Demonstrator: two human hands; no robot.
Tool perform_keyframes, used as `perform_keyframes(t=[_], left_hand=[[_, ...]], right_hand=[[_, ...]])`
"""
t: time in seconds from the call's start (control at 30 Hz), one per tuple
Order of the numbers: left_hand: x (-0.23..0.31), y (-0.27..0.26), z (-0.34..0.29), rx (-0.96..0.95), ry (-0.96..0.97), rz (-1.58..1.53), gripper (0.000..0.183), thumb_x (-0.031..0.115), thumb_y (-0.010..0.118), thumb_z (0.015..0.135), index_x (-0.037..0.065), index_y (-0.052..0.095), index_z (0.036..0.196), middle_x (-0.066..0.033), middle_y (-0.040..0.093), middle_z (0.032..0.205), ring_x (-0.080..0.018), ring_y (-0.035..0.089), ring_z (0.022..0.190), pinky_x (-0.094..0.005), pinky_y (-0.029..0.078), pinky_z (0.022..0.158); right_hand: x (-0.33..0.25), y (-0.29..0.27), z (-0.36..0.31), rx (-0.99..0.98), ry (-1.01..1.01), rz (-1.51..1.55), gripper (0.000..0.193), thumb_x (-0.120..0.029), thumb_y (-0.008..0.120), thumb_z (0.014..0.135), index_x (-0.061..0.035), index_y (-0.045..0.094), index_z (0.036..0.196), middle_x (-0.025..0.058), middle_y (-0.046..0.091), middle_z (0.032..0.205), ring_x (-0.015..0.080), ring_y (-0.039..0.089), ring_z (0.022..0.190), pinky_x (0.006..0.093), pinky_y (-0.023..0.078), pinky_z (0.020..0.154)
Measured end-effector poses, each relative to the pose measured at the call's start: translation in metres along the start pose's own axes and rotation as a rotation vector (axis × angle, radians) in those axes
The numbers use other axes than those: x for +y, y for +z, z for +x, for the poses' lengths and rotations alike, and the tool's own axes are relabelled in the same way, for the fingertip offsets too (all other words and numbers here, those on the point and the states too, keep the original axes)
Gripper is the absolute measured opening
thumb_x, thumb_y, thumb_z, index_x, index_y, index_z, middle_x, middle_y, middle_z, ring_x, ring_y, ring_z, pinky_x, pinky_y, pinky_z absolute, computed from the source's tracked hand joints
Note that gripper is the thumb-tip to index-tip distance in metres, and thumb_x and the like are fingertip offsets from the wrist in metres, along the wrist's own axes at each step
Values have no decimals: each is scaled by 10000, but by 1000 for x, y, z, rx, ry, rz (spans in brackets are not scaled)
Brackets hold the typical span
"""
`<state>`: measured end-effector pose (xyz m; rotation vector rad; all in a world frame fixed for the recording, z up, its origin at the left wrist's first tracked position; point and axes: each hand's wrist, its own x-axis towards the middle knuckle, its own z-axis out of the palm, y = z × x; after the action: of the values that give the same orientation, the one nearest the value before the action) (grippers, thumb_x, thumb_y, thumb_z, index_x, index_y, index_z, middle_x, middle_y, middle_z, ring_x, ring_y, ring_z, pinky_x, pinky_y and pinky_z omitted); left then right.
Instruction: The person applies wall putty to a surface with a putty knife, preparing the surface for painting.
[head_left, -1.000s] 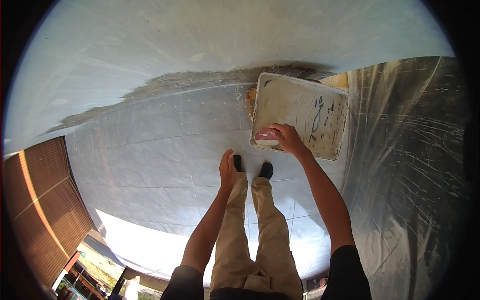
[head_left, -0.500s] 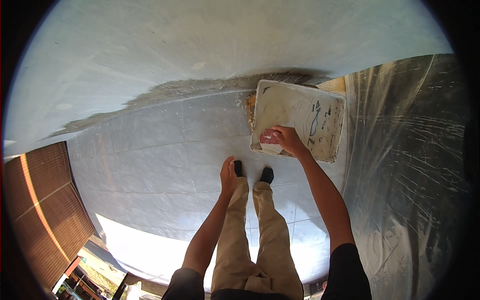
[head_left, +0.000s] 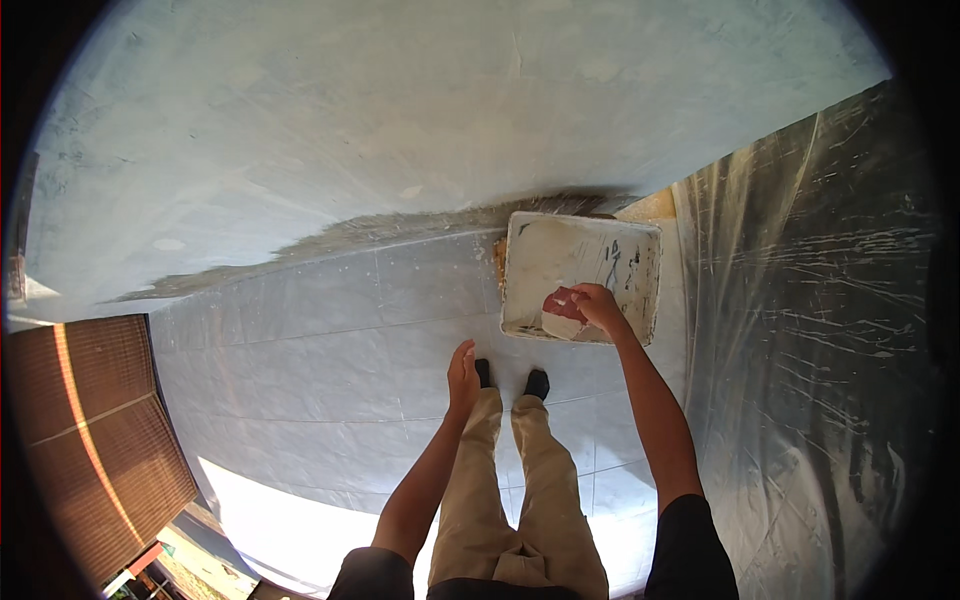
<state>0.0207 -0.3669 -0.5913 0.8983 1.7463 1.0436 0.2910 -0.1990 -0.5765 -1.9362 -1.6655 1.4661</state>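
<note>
My right hand (head_left: 599, 307) grips a flat red spreader (head_left: 560, 299), its lower part coated in whitish paste. The spreader is over the near side of a large, shallow white tray (head_left: 535, 270), and I cannot tell whether it touches the bottom. Pale paste and dark streaks smear the tray's inside. To the left of the tray, my left hand (head_left: 463, 372) is held in the air above my feet, fingers stretched out and nothing in it.
A pale, plastered wall (head_left: 400, 130) rises ahead, with a dark rough strip along its base. Grey sheeting (head_left: 320, 350) covers the floor. Paint-splashed clear plastic (head_left: 800, 330) hangs at the right. A brown slatted blind (head_left: 95, 420) is at the left.
My right hand has moved rightward over the tray with the spreader, and more whitish paste shows on it. The whole view has shifted, with the tray lower in the picture.
</note>
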Motion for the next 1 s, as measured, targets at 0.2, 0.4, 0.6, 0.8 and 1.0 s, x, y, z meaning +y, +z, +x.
perform_keyframes(t=[0.2, 0.4, 0.6, 0.8, 1.0], left_hand=[[60, 4, 10, -31, 128, -28, 311, 165, 431, 1007, -24, 577, 1206, -158, 623, 1184, -243, 570, 1130, -321, 407, 991], [152, -4, 37, -56, 300, -58, 310, 175, 427, 1008, -21, 584, 1190, -159, 623, 1174, -253, 570, 1131, -328, 398, 1000], [271, 0, 50, -143, 419, -146, 316, 187, 413, 1014, -23, 591, 1169, -159, 629, 1168, -257, 577, 1121, -333, 400, 1000], [363, -13, 64, -141, 659, -199, 316, 176, 404, 1013, -21, 590, 1177, -143, 642, 1154, -237, 583, 1115, -328, 400, 1003], [446, -31, 68, -142, 825, -227, 297, 137, 415, 1003, -17, 590, 1187, -149, 627, 1188, -237, 559, 1163, -337, 390, 1022]], right_hand=[[-8, -50, -51, -108, 88, 487, 296, -171, 620, 929, -13, 591, 1177, 38, 668, 941, 90, 603, 732, 237, 474, 614], [-73, -82, -111, -88, -18, 733, 255, -90, 610, 927, -28, 545, 1165, 55, 665, 1005, 125, 628, 806, 276, 525, 671], [-115, -126, -156, 80, -279, 814, 221, -59, 599, 927, -33, 529, 1135, 68, 630, 1124, 152, 627, 935, 316, 554, 760], [-176, -161, -195, 251, -500, 844, 249, -57, 599, 927, -33, 538, 1168, 66, 621, 1146, 155, 627, 991, 322, 547, 804], [-232, -189, -229, 349, -617, 912, 321, -81, 607, 934, -11, 554, 1243, 73, 651, 1130, 146, 642, 978, 313, 551, 798]])
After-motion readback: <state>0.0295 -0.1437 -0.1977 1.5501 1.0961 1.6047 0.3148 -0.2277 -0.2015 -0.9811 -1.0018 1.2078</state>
